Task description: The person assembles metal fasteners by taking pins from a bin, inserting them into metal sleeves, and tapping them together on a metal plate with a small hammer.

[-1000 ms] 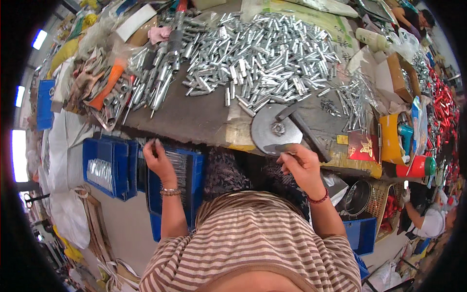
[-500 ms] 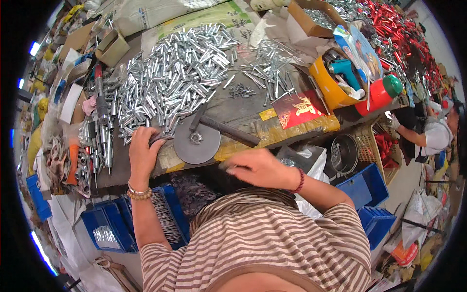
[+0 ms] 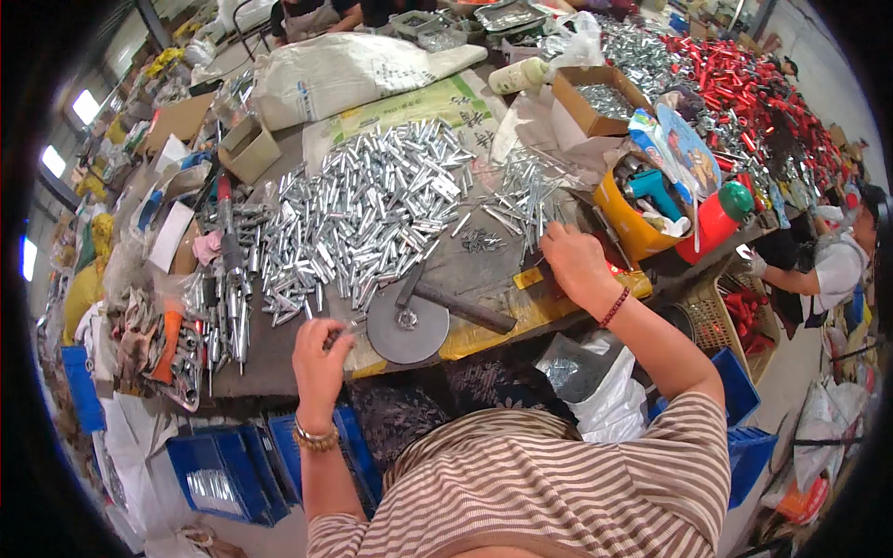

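- L hand (image 3: 318, 372): fingers curled nr disc (image 3: 411, 345); can't tell if gripping.
- R hand (image 3: 579, 265): fingertips by thin rods (image 3: 523, 197); hold also unclear.
- Tubes (image 3: 372, 205) heaped behind disc, hammer (image 3: 470, 310) at its edge, prob. for quick reach.

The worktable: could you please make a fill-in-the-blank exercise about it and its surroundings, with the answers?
1. The person's ____ hand is nearer the grey disc.
2. The other hand, near the thin metal rods, has a dark ____ bracelet at its wrist.
3. The red bottle has a ____ cap.
4. The plastic bins below the worktable are ____.

Missing words: left; red; green; blue.
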A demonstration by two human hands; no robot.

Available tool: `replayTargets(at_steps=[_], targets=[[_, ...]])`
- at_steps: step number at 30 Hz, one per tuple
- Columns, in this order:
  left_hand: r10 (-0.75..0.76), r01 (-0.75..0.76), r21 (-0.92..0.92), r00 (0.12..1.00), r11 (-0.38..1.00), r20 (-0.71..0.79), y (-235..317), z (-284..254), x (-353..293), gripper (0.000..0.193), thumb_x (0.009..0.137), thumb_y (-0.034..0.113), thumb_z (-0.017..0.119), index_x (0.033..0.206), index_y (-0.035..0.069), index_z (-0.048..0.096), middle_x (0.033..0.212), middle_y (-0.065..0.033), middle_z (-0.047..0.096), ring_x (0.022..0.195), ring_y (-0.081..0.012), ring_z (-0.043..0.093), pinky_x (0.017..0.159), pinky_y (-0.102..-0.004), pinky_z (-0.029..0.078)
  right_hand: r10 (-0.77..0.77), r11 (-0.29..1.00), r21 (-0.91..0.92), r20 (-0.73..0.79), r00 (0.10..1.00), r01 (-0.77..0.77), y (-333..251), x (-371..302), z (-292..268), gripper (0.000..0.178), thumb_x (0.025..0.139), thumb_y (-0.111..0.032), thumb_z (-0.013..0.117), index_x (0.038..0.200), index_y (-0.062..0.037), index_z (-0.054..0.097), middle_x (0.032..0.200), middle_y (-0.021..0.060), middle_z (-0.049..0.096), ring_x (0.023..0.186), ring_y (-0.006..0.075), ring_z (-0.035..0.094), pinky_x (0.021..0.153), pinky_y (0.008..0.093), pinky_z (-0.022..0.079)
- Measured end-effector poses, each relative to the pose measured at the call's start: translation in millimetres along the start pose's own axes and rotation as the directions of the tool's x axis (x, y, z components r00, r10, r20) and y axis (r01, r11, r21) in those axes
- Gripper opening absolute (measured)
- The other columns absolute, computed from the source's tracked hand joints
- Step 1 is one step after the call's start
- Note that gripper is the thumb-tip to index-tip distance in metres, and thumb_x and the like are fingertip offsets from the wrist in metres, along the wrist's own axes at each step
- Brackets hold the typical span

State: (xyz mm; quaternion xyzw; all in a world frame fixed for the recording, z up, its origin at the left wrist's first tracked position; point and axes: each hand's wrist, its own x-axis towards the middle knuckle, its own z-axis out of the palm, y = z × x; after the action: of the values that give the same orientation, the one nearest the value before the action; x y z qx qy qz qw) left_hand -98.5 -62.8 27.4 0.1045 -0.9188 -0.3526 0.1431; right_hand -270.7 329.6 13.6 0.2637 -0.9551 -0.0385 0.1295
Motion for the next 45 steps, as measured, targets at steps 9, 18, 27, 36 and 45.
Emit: replayTargets(at_steps=[9, 18, 27, 36, 45], targets=[[0.109, -0.102, -0.113, 0.992, 0.988, 0.06, 16.9, 32.8, -31.6, 0.017, 0.082, 0.009, 0.08, 0.095, 0.003, 0.071, 0.096, -0.0122, 0.064, 0.092, -0.0333, 0.064, 0.082, -0.0413, 0.051, -0.03, 0.68, 0.732, -0.032, 0.999, 0.044, -76.4, -0.4, -52.5, 0.025, 0.085, -0.009, 0.072, 0.106, -0.0014, 0.062, 0.096, 0.0189, 0.067, 0.089, 0.0391, 0.069, 0.076, 0.046, 0.056], [0.129, -0.123, -0.088, 0.989, 0.989, 0.074, 10.7, 39.8, -17.9, 0.017, 0.088, 0.007, 0.078, 0.103, 0.001, 0.074, 0.099, -0.0089, 0.062, 0.089, -0.0238, 0.064, 0.076, -0.0342, 0.052, -0.084, 0.32, 0.947, 0.024, 0.996, 0.004, -147.2, 1.7, -25.3, 0.019, 0.082, -0.004, 0.076, 0.099, -0.0001, 0.068, 0.091, 0.0165, 0.065, 0.079, 0.0339, 0.067, 0.07, 0.0415, 0.053], [0.092, -0.085, -0.097, 0.993, 0.992, 0.067, 10.9, 38.0, -28.9, 0.016, 0.087, 0.007, 0.08, 0.102, 0.001, 0.076, 0.098, -0.0064, 0.063, 0.089, -0.0201, 0.063, 0.072, -0.0321, 0.051, -0.174, 0.653, 0.738, -0.071, 0.982, 0.169, -159.2, -1.5, -26.3, 0.013, 0.08, -0.006, 0.077, 0.091, -0.0065, 0.07, 0.09, 0.0108, 0.062, 0.085, 0.0349, 0.066, 0.072, 0.0457, 0.054], [0.124, -0.119, -0.141, 0.992, 0.983, 0.026, 6.3, 40.6, -30.3, 0.016, 0.087, 0.004, 0.08, 0.102, 0.002, 0.078, 0.094, -0.0056, 0.062, 0.084, -0.0188, 0.06, 0.072, -0.0313, 0.048, -0.275, 0.711, 0.593, -0.261, 0.925, 0.378, -157.3, 0.6, -24.0, 0.014, 0.076, -0.008, 0.078, 0.088, -0.0101, 0.07, 0.088, 0.0048, 0.058, 0.09, 0.0261, 0.063, 0.081, 0.04, 0.05], [0.115, -0.112, -0.194, 0.993, 0.975, 0.004, 2.3, 44.9, -33.0, 0.016, 0.087, 0.002, 0.08, 0.102, 0.002, 0.078, 0.094, -0.0056, 0.061, 0.085, -0.0193, 0.061, 0.075, -0.0311, 0.05, -0.345, 0.679, 0.571, -0.306, 0.887, 0.461, -159.1, 3.2, -17.9, 0.017, 0.073, -0.005, 0.073, 0.09, -0.0093, 0.07, 0.091, 0.0043, 0.058, 0.091, 0.0252, 0.062, 0.08, 0.0396, 0.049]])
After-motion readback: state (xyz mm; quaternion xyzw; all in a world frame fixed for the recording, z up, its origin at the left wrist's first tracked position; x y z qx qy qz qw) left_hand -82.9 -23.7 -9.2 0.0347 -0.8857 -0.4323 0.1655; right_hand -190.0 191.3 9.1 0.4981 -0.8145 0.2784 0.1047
